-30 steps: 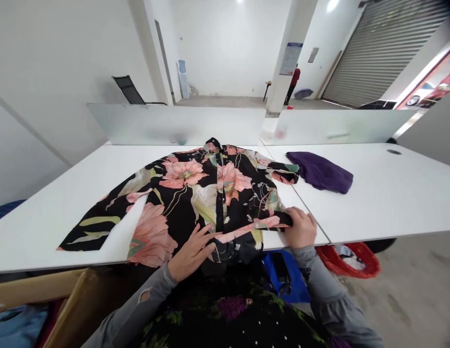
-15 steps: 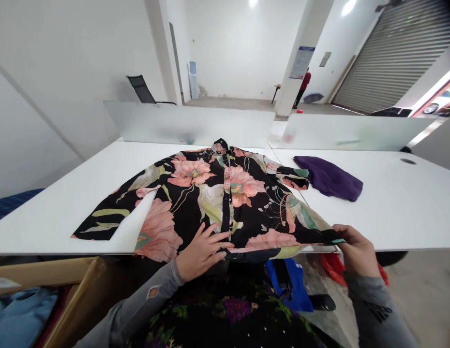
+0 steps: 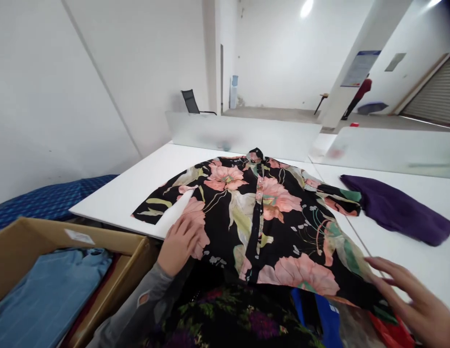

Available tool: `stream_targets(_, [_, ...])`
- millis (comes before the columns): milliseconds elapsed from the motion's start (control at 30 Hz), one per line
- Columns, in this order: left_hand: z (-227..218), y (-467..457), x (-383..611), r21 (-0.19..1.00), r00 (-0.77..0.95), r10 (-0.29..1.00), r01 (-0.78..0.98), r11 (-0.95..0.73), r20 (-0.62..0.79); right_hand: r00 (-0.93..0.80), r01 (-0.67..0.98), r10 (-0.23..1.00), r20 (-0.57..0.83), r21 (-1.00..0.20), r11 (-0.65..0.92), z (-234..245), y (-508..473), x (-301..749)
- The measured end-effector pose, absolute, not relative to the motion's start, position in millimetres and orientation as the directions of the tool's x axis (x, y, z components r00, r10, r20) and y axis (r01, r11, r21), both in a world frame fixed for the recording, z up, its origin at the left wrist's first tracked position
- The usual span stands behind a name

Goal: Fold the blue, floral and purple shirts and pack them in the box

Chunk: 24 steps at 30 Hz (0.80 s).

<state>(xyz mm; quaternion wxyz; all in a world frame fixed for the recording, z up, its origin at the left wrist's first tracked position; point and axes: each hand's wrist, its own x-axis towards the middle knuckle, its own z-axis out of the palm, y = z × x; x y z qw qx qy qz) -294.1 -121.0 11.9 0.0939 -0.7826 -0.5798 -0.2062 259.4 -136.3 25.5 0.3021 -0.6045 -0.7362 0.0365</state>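
A black floral shirt [image 3: 279, 227] with big pink flowers lies spread front side up on the white table, its collar at the far side and its hem hanging at the near edge. My left hand [image 3: 179, 240] rests flat on the hem's left corner, fingers stretched over a pink flower. At the opposite hem corner is my right hand [image 3: 415, 297], fingers apart and touching the cloth's edge. The shirt's left-hand sleeve reaches out over the table; the right-hand one is bent, its cuff touching a folded purple garment [image 3: 395, 208].
A cardboard box [image 3: 138, 263] holding folded blue clothing [image 3: 61, 285] stands at the left. Blue patterned fabric [image 3: 61, 198] lies behind it. Frosted panels [image 3: 243, 133] border the table's far side. A person in red [image 3: 361, 94] stands far behind. A red bag [image 3: 392, 333] is below the table edge.
My view has turned left. My left hand has slid from the middle of the hem to its left corner. My right fingers have loosened from their pinch on the right corner.
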Motion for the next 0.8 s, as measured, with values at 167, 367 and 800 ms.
stream_targets(167, [-10.5, -141.4, -329.0, -0.068, 0.203, 0.9, 0.979, -0.192, 0.385, -0.236, 0.911, 0.917, 0.323, -0.254, 0.324, 8.6, -101.0, 247.6])
stream_targets(367, [24.6, -108.2, -313.2, -0.108, 0.288, 0.862, 0.957, -0.268, 0.417, -0.195, 0.939, 0.903, 0.382, -0.194, 0.285, 11.2, -95.3, 220.0])
stream_targets(800, [27.3, 20.7, -212.0, -0.051, 0.585, 0.795, 0.809, -0.585, 0.162, 0.189, 0.901, 0.962, 0.199, -0.425, -0.089, 32.8, -106.8, 247.6])
